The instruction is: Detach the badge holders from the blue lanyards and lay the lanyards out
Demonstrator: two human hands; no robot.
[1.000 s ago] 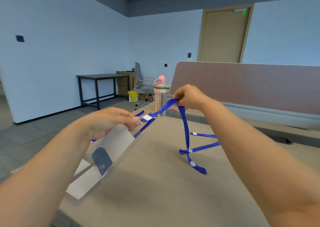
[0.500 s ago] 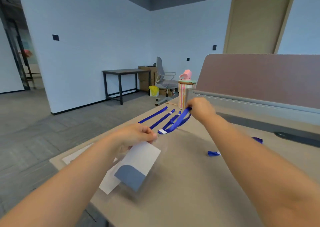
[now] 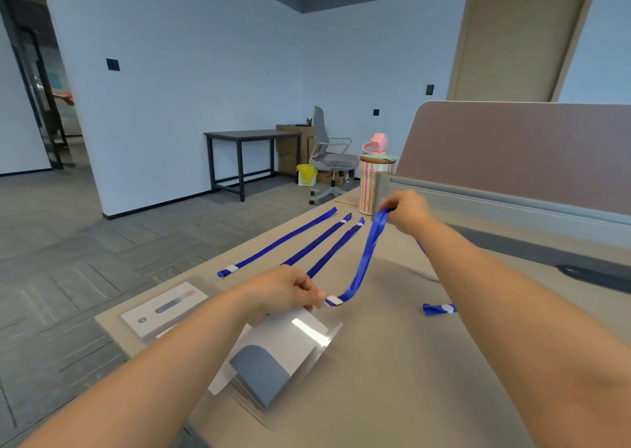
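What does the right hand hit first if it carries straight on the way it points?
Most likely the grey end of the desk divider, with the striped tumbler just beside it. The right hand, pinching the blue lanyard, looks close to both, but depth is unclear here.

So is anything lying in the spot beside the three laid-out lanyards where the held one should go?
Nothing visible. The desk right of the third lanyard is bare under the held lanyard, stretched between left hand and right hand. The striped cup stands beyond its far end.
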